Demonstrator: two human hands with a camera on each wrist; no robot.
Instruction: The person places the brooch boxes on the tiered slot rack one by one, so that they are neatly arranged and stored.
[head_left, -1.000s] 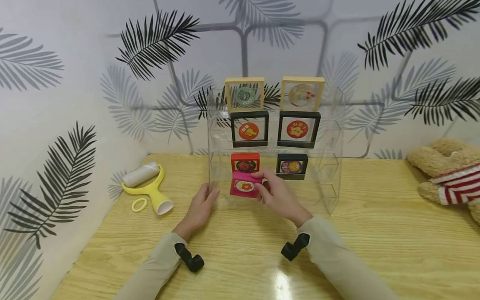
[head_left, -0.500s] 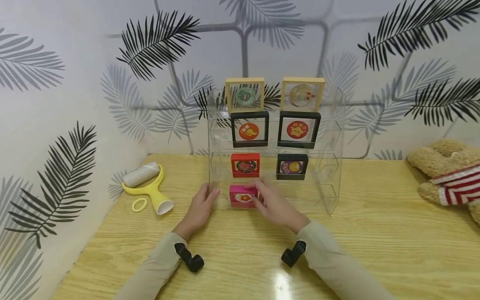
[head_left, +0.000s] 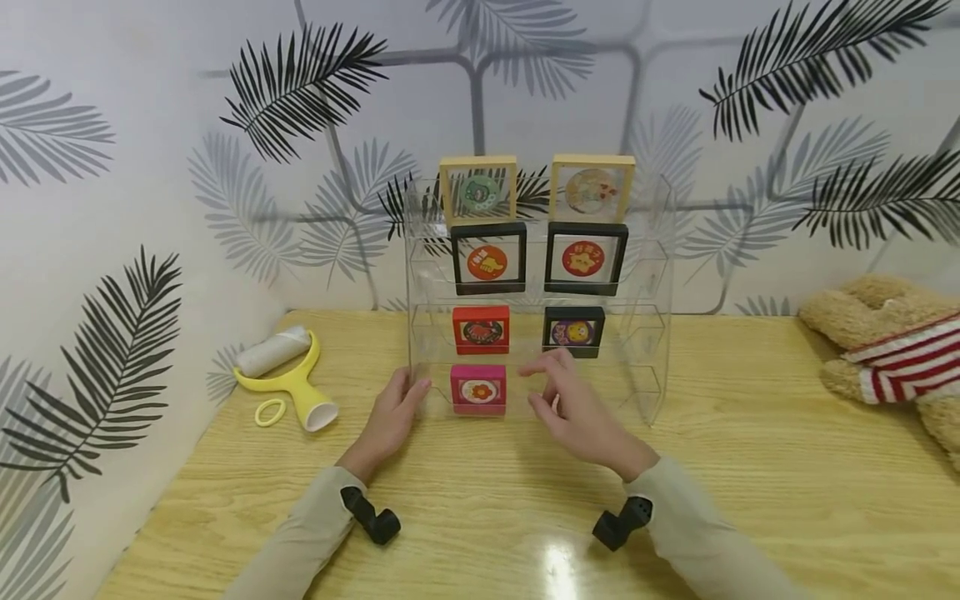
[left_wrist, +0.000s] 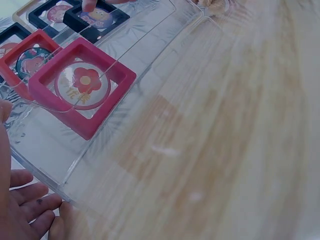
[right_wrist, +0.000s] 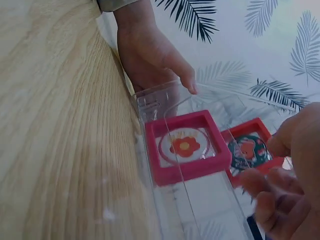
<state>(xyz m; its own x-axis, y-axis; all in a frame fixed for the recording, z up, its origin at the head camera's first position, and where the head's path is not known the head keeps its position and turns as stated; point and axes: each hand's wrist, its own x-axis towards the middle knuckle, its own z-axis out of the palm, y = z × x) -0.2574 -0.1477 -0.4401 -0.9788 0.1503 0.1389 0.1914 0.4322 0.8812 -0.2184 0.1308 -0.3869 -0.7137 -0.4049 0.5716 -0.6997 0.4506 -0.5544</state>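
Note:
A clear tiered display rack [head_left: 649,367] stands on the table against the wall. My left hand [head_left: 387,419] grips its left side, thumb at the front edge and fingers along the outer face. On the lowest tier, at the left, stands a magenta frame [head_left: 478,408] with a red flower badge. My right hand [head_left: 585,408] hovers just right of it, fingers loosely bent, holding nothing. One tier up are a red frame [head_left: 481,343] and a small black frame [head_left: 573,343]. The right wrist view shows the right fingers [right_wrist: 267,200] apart from the magenta frame [right_wrist: 187,172].
Two larger black frames [head_left: 489,289] [head_left: 581,288] and two pale yellow frames [head_left: 480,219] [head_left: 592,219] fill the upper tiers. At the left lie a yellow-handled roller [head_left: 296,383] and a yellow ring [head_left: 270,412]. A plush toy [head_left: 862,321] lies at the right.
My right hand lowered the magenta frame into the bottom tier, let go of it and moved away to the right. My left hand stays at the rack's side. The head view shifted slightly.

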